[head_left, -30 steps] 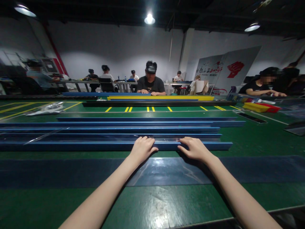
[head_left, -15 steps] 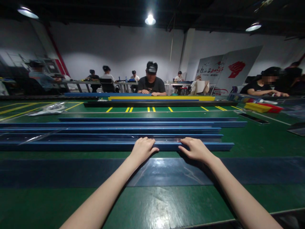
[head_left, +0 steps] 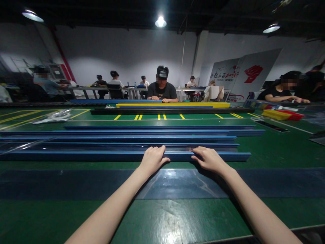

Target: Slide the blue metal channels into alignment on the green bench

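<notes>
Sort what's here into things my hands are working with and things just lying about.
In the work, by the look of it:
- near blue strip, under left hand and right hand
- film below the forearms, perhaps

Likely just lying about:
- yellow tray
- red tray
- crumpled plastic

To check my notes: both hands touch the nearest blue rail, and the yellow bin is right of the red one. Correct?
No: in the head view, the yellow bin is left of the red bin. The left hand and right hand touch the nearest blue rail.
</notes>
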### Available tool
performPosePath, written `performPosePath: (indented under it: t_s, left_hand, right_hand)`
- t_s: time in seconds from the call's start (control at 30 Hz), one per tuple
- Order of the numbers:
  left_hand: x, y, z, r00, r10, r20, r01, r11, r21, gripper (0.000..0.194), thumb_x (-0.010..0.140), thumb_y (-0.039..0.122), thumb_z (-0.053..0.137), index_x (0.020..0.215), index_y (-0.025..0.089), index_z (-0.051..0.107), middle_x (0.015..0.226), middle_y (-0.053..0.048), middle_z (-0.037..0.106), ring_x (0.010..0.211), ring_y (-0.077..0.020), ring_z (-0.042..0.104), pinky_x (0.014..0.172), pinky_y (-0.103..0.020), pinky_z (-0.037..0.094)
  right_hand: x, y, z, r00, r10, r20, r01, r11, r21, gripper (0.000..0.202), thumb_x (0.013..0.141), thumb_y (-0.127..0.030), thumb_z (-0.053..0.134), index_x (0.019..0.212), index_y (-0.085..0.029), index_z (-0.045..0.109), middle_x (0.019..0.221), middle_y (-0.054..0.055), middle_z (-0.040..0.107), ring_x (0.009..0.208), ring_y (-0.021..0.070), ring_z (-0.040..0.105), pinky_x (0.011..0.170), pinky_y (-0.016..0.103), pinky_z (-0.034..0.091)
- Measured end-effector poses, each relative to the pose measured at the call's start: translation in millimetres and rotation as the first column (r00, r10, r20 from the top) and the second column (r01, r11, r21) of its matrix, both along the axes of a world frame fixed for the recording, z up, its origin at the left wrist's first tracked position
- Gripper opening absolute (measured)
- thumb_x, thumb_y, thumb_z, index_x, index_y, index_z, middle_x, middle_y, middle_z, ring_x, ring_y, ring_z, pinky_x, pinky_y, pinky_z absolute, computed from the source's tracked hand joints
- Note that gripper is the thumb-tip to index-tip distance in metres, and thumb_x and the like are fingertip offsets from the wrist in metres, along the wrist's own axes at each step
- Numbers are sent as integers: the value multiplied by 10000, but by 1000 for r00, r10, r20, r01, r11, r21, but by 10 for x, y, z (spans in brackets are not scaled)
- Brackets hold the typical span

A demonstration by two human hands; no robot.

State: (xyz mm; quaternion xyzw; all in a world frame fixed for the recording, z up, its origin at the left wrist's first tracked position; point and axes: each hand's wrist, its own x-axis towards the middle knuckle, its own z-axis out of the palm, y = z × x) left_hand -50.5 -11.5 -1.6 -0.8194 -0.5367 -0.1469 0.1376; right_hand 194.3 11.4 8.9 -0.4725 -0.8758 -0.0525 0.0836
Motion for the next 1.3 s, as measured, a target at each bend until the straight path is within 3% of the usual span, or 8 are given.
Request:
performPosePath:
  t_s: [0.5, 0.7, 0.8, 0.93, 1.3]
  left_hand:
    - [1, -2, 18, 998, 52, 30, -51, 998, -33, 343, 743, 510, 522, 821, 176, 509, 748, -46, 624, 724, -207, 581, 632, -282, 372]
    - [15, -18, 29, 998, 48, 30, -47, 999, -28, 331, 746, 500, 525, 820, 178, 506, 748, -47, 617, 736, -208, 578, 632, -283, 364]
    - [16, -23, 26, 998, 45, 32, -44, 999, -25, 331, 750, 497, 522, 835, 177, 503, 762, -54, 617, 752, -212, 574, 640, -290, 361]
    - [5, -10, 1, 999, 30, 25, -30, 999, -15, 332, 757, 495, 513, 856, 179, 505, 781, -56, 619, 770, -213, 566, 648, -296, 350]
    - [-36, 4, -20, 999, -48, -19, 49, 998, 35, 337, 766, 493, 495, 848, 168, 528, 834, -55, 615, 822, -203, 534, 677, -303, 321]
  right_hand:
    - [-3, 4, -3, 1000, 9, -13, -9, 1000, -2, 237, 828, -297, 393, 916, -194, 587, 926, 69, 620, 839, 175, 564, 639, 233, 347]
    - [-105, -56, 1, 999, 41, -16, -40, 998, 40, 286, 837, -372, 389, 995, -191, 544, 930, 80, 613, 851, 186, 559, 672, 250, 353]
    - [-212, -70, -17, 998, 69, -10, -68, 995, 78, 283, 856, -389, 358, 938, -182, 533, 872, 79, 601, 802, 176, 548, 646, 249, 342]
    - [-289, -37, -44, 994, 112, -10, -109, 982, 153, 190, 859, -293, 367, 817, -175, 511, 817, 66, 570, 755, 157, 513, 603, 240, 312]
    - [-220, 12, 7, 993, 109, 54, -118, 973, 200, 179, 835, -260, 393, 722, -181, 507, 762, 56, 583, 725, 150, 507, 569, 253, 283]
